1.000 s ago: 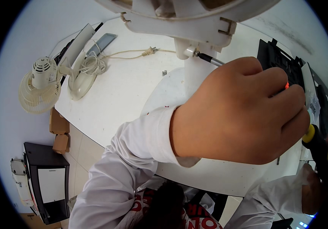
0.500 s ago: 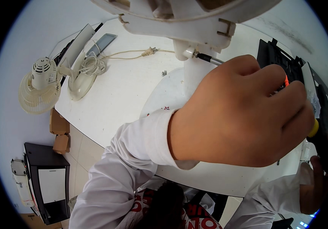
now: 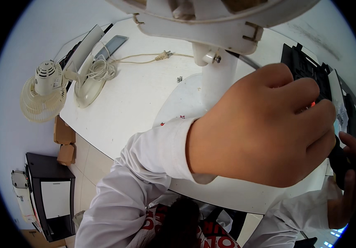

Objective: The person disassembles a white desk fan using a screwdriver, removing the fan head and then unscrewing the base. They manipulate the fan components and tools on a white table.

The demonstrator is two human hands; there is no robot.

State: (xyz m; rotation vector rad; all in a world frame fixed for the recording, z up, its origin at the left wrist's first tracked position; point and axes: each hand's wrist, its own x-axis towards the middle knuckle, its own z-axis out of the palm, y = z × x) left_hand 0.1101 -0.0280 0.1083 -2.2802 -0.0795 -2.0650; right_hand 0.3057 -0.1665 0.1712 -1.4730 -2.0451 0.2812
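A white fan [image 3: 194,29] fills the top of the view, its round housing above a pale column [image 3: 220,80]. A small screw [image 3: 217,59] sticks out of the boss on its neck. My left hand [image 3: 264,128], back upward and fingers curled, is closed round a screwdriver [image 3: 246,60], mostly hidden behind it. The dark tip end of the shaft lies just right of the screw, apart from it. At the right rim my right hand [image 3: 353,165], in shadow, has its fingers about the black handle [image 3: 340,162].
Small loose metal pieces [image 3: 179,79] lie on the white table [image 3: 136,91]. A second fan [image 3: 43,93] stands left, its cord [image 3: 101,71] coiled on its base. A plug [image 3: 162,56] lies behind. An open black case [image 3: 306,62] is at right, a dark cabinet [image 3: 49,165] lower left.
The screwdriver tip has come off the screw and shifted right. Both hands moved slightly; the fan housing sits a little further right and lower in view. The handle's yellow band is now hidden.
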